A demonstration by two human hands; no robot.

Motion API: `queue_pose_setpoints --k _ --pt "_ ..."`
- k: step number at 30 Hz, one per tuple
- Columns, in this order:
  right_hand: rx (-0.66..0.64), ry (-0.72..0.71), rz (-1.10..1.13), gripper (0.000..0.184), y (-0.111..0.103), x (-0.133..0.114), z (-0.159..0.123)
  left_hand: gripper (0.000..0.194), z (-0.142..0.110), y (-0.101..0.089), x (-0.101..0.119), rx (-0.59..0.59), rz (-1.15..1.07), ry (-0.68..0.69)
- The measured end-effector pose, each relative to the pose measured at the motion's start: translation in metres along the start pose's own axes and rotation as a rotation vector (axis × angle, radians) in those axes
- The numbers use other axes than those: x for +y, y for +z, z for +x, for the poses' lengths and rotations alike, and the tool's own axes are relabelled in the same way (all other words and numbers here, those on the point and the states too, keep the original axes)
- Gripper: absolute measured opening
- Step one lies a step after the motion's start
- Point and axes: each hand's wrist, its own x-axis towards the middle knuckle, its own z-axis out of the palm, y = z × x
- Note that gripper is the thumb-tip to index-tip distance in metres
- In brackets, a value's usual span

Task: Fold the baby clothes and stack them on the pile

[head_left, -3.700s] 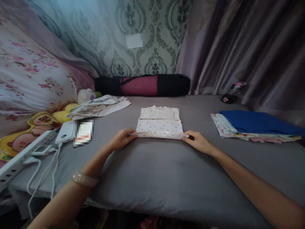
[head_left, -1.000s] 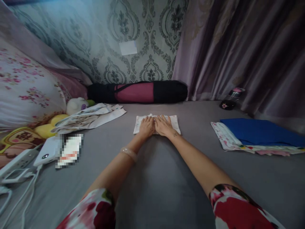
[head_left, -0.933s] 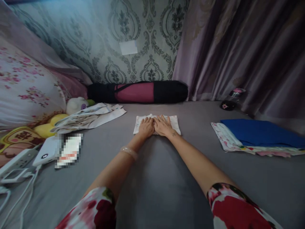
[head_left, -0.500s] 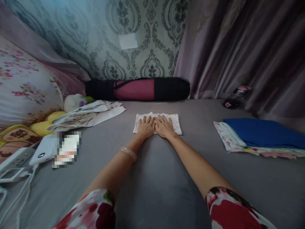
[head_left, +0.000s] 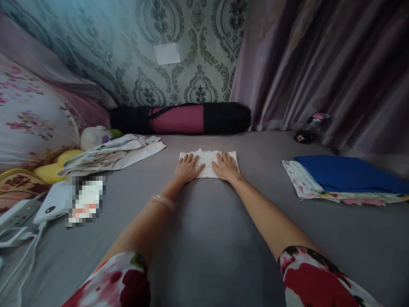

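Observation:
A small white folded cloth (head_left: 208, 161) with a faint print lies flat on the grey sheet (head_left: 204, 238) in front of me. My left hand (head_left: 188, 168) rests palm down on its left part, fingers spread. On the right part of the cloth lies my right hand (head_left: 226, 166), flat as well, with the fingers apart. A strip of cloth shows between the two thumbs. The palms hide the parts of the cloth beneath them. A pale bangle (head_left: 162, 200) sits round my left forearm.
At right lies a stack of folded fabric with a blue piece (head_left: 348, 172) on top; a dark bottle (head_left: 309, 130) stands behind it. Left are a loose cloth pile (head_left: 108, 155), a white power bank (head_left: 53, 204) and a power strip (head_left: 21, 213). A black-and-pink roll bag (head_left: 179, 119) lies against the wall.
My hands have slid apart from the middle of the cloth, the left one to the left side and the right one to the right side. The view has shifted slightly.

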Motion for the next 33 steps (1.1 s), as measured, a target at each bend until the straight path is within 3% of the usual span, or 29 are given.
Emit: queue_pose_setpoints --k 3,8,11,16,20,24,27,33 --pt "-0.039 -0.057 -0.017 0.066 -0.003 0.015 -0.001 0.064 -0.001 0.000 -0.011 -0.017 -0.050 -0.024" --pt "0.075 -0.068 -0.014 0.065 -0.001 0.021 -0.009 0.067 0.000 0.003 -0.023 -0.031 -0.133 -0.103" --pt "0.076 -0.061 -0.003 0.064 0.001 0.020 -0.010 0.065 0.000 0.005 -0.025 -0.032 -0.150 -0.116" --pt "0.032 -0.068 0.007 0.065 0.000 0.022 -0.005 0.053 -0.004 0.003 -0.025 0.074 -0.213 -0.131" --pt "-0.005 -0.077 -0.004 0.064 -0.004 0.028 -0.001 0.047 -0.007 -0.002 -0.023 0.169 -0.229 -0.237" --pt "0.074 0.012 -0.022 0.066 -0.003 0.034 -0.003 0.050 -0.006 -0.001 -0.022 0.099 -0.202 -0.255" --pt "0.057 0.045 -0.003 0.067 0.001 0.036 -0.005 0.055 -0.006 0.000 -0.021 0.037 -0.186 -0.226" --pt "0.035 0.039 -0.012 0.068 0.003 0.037 -0.002 0.052 -0.006 0.000 -0.022 0.048 -0.207 -0.228"
